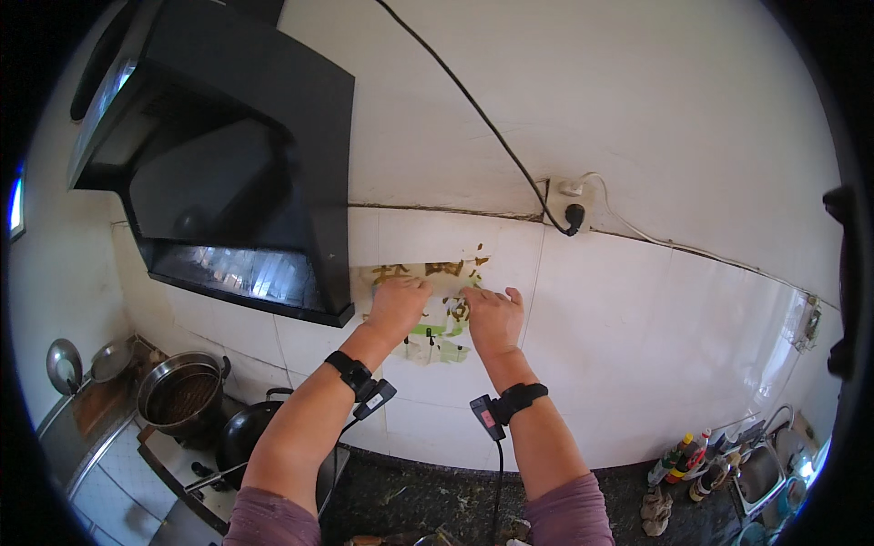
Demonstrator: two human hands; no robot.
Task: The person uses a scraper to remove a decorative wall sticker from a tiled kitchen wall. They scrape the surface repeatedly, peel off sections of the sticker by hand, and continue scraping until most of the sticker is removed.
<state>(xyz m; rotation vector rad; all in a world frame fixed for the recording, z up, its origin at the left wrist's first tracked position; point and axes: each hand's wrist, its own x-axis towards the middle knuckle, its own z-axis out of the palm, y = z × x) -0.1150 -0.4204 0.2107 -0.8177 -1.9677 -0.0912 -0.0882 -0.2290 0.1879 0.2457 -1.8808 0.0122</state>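
A wall decal (437,330) with brown characters and green patches is stuck on the white tile wall (601,327). It looks ragged and partly torn, with loose brown and green bits at its upper right. My left hand (401,304) is at the upper middle of the decal, its fingers curled against it. Close by on the right, my right hand (496,317) has its thumb and index fingertip at the decal's right side, the other fingers bent outward. Whether either hand pinches the film is hidden by the fingers. A black strap with a small cabled device is on each wrist.
A black range hood (239,157) juts out at left, above a steel pot (181,396) and a black wok (249,430) on the stove. A black cable runs to the wall socket (568,205). Bottles (672,461) stand beside the sink (761,471) along the dark countertop (410,488).
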